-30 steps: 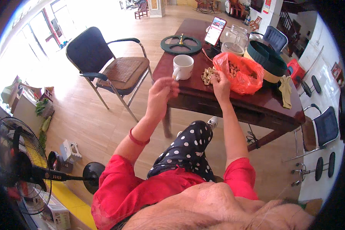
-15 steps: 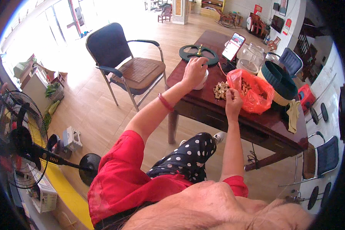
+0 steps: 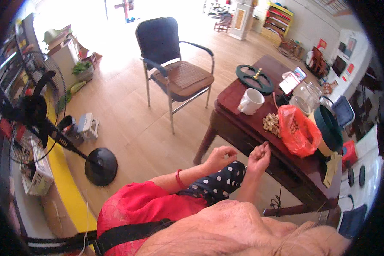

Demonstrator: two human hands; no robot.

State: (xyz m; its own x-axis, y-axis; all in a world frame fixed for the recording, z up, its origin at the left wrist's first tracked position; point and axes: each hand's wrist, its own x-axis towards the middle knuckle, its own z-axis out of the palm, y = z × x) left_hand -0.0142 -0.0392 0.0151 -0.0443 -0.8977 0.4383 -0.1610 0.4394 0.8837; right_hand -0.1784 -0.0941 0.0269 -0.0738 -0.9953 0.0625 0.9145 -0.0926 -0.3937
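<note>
My left hand (image 3: 220, 158) hovers in front of the table edge, above my knee, with its fingers loosely bent and apart; I see nothing in it. Close by on its right, my right hand (image 3: 259, 157) is closed in a pinch, and whatever its fingertips hold is too small to make out. Beyond the hands, a white mug (image 3: 251, 102) stands on the dark red table (image 3: 231, 97). A heap of pale, broken peanut shells (image 3: 271, 123) lies to the mug's right. Next to it sits an open red plastic bag (image 3: 302, 144) with peanuts (image 3: 294, 127) inside.
A green ring-shaped lid (image 3: 254, 79), a propped phone (image 3: 292, 80), a glass jar (image 3: 304, 99) and a green-and-cream container (image 3: 327, 130) stand on the table. A yellowish cloth (image 3: 330, 170) hangs at its right edge. An armchair (image 3: 179, 77) and a standing fan (image 3: 34, 112) are leftward.
My left hand has come back from over the mug toward my lap, uncovering the mug. My right hand has drawn back from beside the shells and bag. The view has shifted.
</note>
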